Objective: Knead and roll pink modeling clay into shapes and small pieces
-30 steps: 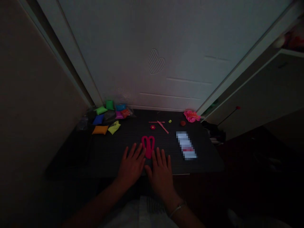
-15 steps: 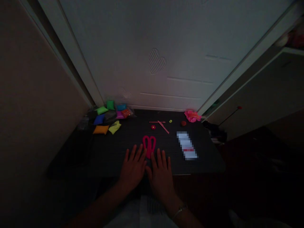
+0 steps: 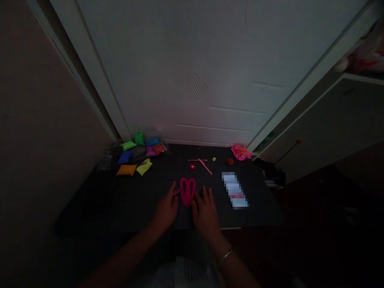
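Observation:
A dark pink, heart-like shape with two upright loops and a pointed lower end lies on the dark table between my hands. It looks like modelling clay, though the light is dim. At its left edge is my left hand, fingers stretched forward and fingertips close to the loop. My right hand rests on the other side with its fingers extended, the nearest one by the shape's right edge. Whether either hand touches it I cannot tell. Beyond it lie a small red flower-like piece and a pink modelling tool.
Coloured clay packets, including an orange one and a yellow one, lie at the back left. On the right are a blurred-out phone-like rectangle, a reddish ball and a crumpled pink thing. A white panel rises behind the table.
My hands have moved apart to either side of the pink shape, uncovering its pointed lower end. The whole scene has shifted slightly down in the view.

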Demonstrator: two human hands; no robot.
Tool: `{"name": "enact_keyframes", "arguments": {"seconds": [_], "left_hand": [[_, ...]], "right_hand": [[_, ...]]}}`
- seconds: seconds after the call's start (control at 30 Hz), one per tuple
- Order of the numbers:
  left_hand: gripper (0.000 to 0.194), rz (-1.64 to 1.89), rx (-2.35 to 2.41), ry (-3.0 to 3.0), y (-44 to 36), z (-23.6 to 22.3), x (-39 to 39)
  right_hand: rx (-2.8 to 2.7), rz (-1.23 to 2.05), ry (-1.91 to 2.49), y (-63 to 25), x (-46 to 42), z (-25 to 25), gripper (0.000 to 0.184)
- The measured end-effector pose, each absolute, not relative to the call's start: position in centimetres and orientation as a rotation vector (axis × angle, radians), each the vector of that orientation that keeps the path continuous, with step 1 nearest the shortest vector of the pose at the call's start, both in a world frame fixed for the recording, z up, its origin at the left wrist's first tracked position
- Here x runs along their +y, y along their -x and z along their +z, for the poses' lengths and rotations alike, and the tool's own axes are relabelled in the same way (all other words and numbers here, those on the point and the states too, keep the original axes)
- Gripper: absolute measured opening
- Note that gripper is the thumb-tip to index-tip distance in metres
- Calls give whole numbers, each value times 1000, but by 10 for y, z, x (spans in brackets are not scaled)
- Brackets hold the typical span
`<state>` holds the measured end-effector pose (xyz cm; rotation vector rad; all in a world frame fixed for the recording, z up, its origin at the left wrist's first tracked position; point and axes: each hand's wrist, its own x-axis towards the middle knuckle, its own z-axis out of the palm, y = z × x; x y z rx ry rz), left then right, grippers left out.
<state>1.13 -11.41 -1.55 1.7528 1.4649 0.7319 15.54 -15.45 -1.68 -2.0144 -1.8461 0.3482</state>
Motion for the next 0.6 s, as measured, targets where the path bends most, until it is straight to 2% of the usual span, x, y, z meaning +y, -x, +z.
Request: {"name": "enact_keyframes", "arguments": {"seconds": [0.17,0.3,0.47,0.6], "left_hand": [[50,939,1395,-1173,-24,-16,-102],[57,1082,1285,-752,-32,-14,-102],[34,1050,1006,-595,-35,-3,-99],[30,1047,940,-599,-34,1,-88]], "right_hand": [[-1640,485,1904,-150,-144,-19,40],[-1338,780,1709,-150,-138,-21,37],[-995,1105,1358,-146,-132,-24,36],[-885,1279,1187,-142,-124,-21,34]]}}
